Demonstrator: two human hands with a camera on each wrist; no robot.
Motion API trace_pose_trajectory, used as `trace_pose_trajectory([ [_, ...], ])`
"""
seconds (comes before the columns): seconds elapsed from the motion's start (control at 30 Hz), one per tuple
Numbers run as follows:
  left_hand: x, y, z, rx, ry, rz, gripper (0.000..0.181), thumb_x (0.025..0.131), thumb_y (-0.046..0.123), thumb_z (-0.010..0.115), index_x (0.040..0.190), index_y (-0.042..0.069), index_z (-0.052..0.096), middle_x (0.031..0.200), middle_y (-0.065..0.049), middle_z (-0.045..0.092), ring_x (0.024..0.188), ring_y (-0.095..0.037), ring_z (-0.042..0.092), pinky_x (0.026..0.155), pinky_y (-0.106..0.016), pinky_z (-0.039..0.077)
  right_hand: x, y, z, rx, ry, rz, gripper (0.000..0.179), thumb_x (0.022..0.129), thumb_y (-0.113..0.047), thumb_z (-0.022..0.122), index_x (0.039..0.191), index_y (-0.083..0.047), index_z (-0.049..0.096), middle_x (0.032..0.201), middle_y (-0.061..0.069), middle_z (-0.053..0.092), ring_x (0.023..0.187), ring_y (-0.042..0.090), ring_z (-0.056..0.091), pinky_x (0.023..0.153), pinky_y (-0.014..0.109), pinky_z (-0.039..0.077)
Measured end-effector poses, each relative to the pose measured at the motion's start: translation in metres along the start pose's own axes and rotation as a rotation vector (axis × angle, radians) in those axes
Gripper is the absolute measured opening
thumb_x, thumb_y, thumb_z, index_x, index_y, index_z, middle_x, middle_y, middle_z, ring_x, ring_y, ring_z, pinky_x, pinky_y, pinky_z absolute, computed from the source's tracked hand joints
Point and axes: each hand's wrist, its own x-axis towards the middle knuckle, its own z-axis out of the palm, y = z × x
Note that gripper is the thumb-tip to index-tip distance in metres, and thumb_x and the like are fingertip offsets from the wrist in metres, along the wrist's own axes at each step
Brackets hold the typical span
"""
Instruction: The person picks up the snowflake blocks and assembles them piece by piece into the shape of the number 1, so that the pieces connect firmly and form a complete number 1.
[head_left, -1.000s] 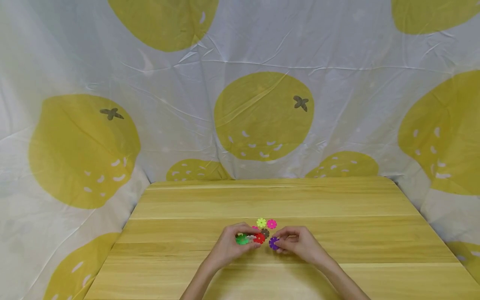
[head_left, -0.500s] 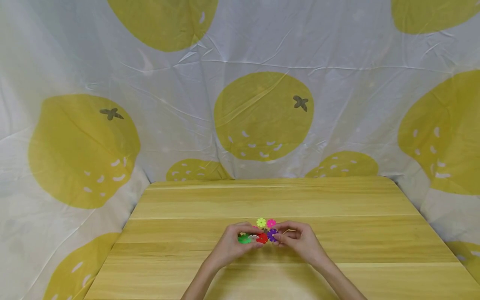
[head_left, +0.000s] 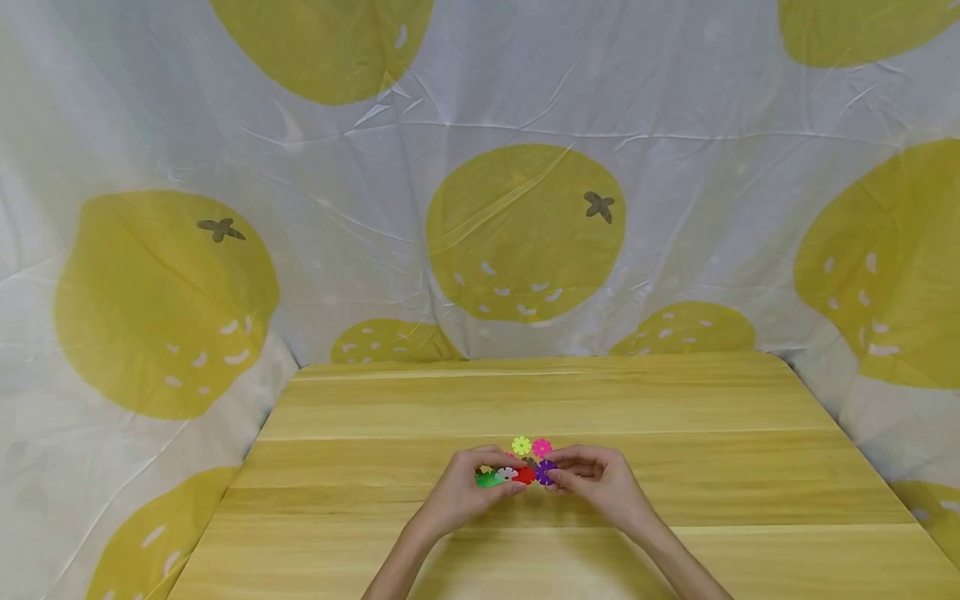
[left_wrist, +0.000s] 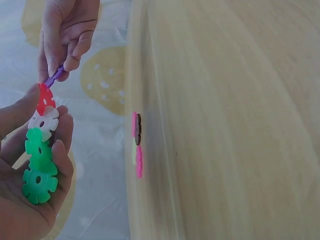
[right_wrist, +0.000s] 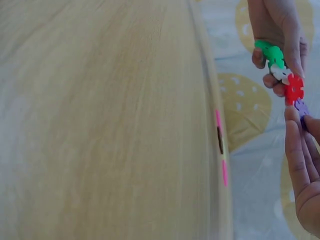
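Linking step, it seems: your left grip (head_left: 463, 487) holds the green-white-red chain (left_wrist: 41, 145) above the desk (head_left: 637, 400), your right grip (head_left: 611, 485) pinches the purple disc (head_left: 544, 473) at the chain's red end (left_wrist: 43, 93), next likely needing alignment, then firm pressing.

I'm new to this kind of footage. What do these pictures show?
There's no machine, just a person's left hand and right hand. The wide picture comes from a camera worn on the head; the others come from cameras on each wrist. The left hand holds a row of green, white and red notched discs; the right hand pinches a purple disc by the red end. On the wooden table lie a yellow disc, a dark disc and two pink discs.
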Motion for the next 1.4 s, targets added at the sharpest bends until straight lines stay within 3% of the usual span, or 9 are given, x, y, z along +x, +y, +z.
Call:
trace_pose_trajectory([
  [0.4,0.0,-0.003,-0.001,-0.003,-0.024,-0.007,0.023,0.093,0.028,0.078,0.116,0.022,0.079,0.112,0.007,0.078,0.115,-0.019,0.069,0.104,-0.041,0.052,-0.002,-0.001,0.001,-0.026,-0.005,-0.018,0.032,0.097,-0.009,0.072,0.121,0.011,0.069,0.104,0.026,0.077,0.087,0.032,0.079,0.08,0.051,0.061],
  [0.63,0.0,-0.002,-0.002,-0.012,-0.021,-0.025,0.021,0.094,0.029,0.078,0.114,0.022,0.079,0.114,0.005,0.078,0.113,-0.021,0.069,0.093,-0.031,0.052,-0.001,0.0,0.003,-0.015,-0.031,-0.023,0.032,0.099,-0.009,0.07,0.124,0.01,0.069,0.101,0.024,0.078,0.088,0.039,0.078,0.078,0.054,0.059],
  [0.97,0.001,-0.002,-0.002,-0.042,-0.013,-0.036,0.018,0.091,0.023,0.081,0.108,0.019,0.081,0.11,0.0,0.079,0.107,-0.031,0.069,0.078,-0.022,0.049,-0.004,-0.001,0.005,0.02,-0.047,-0.105,0.03,0.1,-0.003,0.066,0.122,0.017,0.065,0.106,0.033,0.073,0.088,0.022,0.08,0.078,0.047,0.062],
  [1.23,0.003,0.002,-0.002,-0.039,-0.003,-0.024,0.02,0.088,0.022,0.083,0.107,0.016,0.082,0.103,-0.001,0.079,0.089,-0.008,0.063,0.067,-0.018,0.042,-0.003,-0.007,0.012,0.005,-0.033,-0.102,0.028,0.098,-0.005,0.069,0.118,0.015,0.069,0.104,0.031,0.075,0.086,0.018,0.08,0.077,0.045,0.062],
  [1.4,0.003,0.001,-0.002,-0.042,0.005,-0.036,0.019,0.088,0.022,0.083,0.106,0.016,0.083,0.1,-0.001,0.079,0.084,-0.004,0.061,0.066,-0.018,0.043,-0.003,-0.005,0.014,-0.014,-0.019,-0.11,0.027,0.097,-0.004,0.069,0.117,0.015,0.07,0.103,0.031,0.075,0.084,0.016,0.08,0.075,0.045,0.063],
])
